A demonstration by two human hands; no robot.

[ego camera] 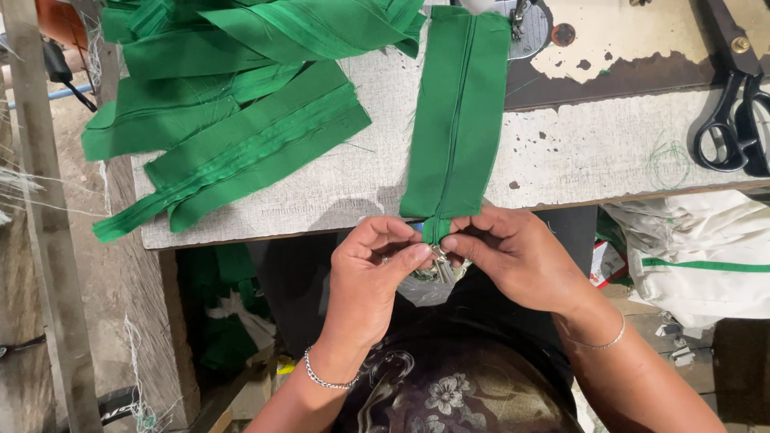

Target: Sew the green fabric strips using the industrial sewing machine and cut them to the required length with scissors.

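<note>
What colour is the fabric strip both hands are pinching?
Green, seen in the head view: the strip, pinched by both hands at its lower end.

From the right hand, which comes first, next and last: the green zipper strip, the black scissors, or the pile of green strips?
Seen from the head camera, starting at the right hand:
1. Green zipper strip: pinched at its lower end, right at the fingertips.
2. Pile of green strips: up and to the left on the table.
3. Black scissors: far right, at the table's edge.
</note>
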